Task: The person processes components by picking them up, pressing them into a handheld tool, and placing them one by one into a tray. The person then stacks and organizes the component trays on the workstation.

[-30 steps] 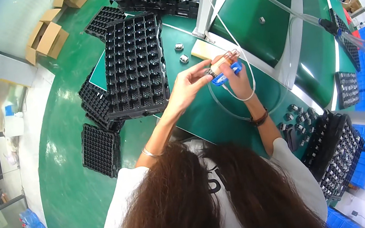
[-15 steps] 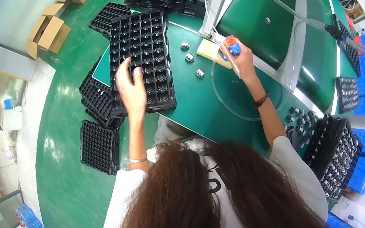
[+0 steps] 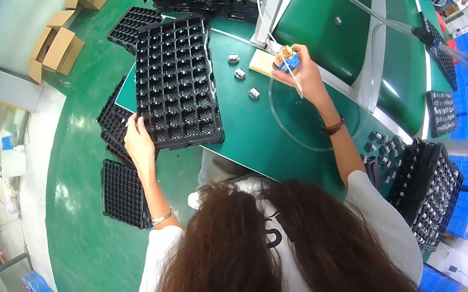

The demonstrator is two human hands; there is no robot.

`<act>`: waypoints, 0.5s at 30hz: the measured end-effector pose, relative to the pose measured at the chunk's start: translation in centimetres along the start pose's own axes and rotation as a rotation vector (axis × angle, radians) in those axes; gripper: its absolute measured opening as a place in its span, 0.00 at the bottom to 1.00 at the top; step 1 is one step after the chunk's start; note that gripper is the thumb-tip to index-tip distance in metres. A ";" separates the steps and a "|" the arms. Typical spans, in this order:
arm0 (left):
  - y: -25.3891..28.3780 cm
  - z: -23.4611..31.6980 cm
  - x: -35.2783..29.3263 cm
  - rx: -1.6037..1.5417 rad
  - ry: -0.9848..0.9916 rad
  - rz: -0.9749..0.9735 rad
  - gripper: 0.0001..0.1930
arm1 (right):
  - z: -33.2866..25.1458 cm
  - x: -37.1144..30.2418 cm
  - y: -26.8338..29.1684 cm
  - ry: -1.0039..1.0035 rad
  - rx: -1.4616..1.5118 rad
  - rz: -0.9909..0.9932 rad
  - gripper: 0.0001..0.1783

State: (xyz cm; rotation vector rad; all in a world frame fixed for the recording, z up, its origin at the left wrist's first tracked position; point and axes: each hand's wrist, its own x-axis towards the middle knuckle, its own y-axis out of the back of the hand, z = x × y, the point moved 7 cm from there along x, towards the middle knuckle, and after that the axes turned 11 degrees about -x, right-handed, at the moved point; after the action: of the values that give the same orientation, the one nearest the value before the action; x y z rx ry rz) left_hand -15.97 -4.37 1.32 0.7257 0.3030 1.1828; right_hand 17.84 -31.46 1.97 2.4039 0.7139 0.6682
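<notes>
A black tray (image 3: 175, 81) with rows of square pockets lies on the green table (image 3: 257, 136), its left side and near corner reaching past the table edge. My left hand (image 3: 139, 143) grips the tray's left rim near that corner. The pockets look bare. In my right hand (image 3: 308, 78) is a small blue and orange air gun (image 3: 290, 62) with a clear hose, held over a pale yellow block (image 3: 260, 63). Between the tray and that block sit three small metal parts, the nearest one (image 3: 254, 93) left of the hose loop.
Beyond the tray stands a black tray stack (image 3: 173, 1) holding many metal parts. More trays (image 3: 122, 189) lie low at the left. A conveyor (image 3: 313, 27) with a metal frame runs along the right. Filled trays (image 3: 431, 193) and loose parts (image 3: 380, 152) are at the near right.
My left hand has moved from over the tray's pockets to its left rim. My right hand has turned slightly with the air gun, staying near the yellow block.
</notes>
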 end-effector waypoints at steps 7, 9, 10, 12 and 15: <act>5.5 -5.8 -0.6 -0.344 0.008 0.213 0.19 | 2.3 -1.8 5.4 -0.129 0.018 0.072 0.28; 7.9 -9.2 -2.2 -0.516 0.078 0.316 0.21 | 2.9 -2.7 4.9 -0.113 0.114 0.088 0.25; 9.5 -10.8 -3.0 -0.474 0.064 0.400 0.21 | 3.3 -3.2 5.1 -0.184 0.174 0.102 0.25; 11.0 -16.0 -4.8 -0.387 0.087 0.537 0.22 | 4.0 -4.2 4.6 -0.162 0.210 0.112 0.22; 10.9 -23.5 -7.3 -0.374 0.236 0.646 0.23 | 5.2 -4.9 4.4 -0.130 0.031 0.061 0.26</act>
State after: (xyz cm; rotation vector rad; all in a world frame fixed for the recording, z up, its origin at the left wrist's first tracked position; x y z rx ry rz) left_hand -40.07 -0.66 -9.96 0.3533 0.0279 1.8842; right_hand 18.80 -39.37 -0.65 2.4797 0.6029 0.5234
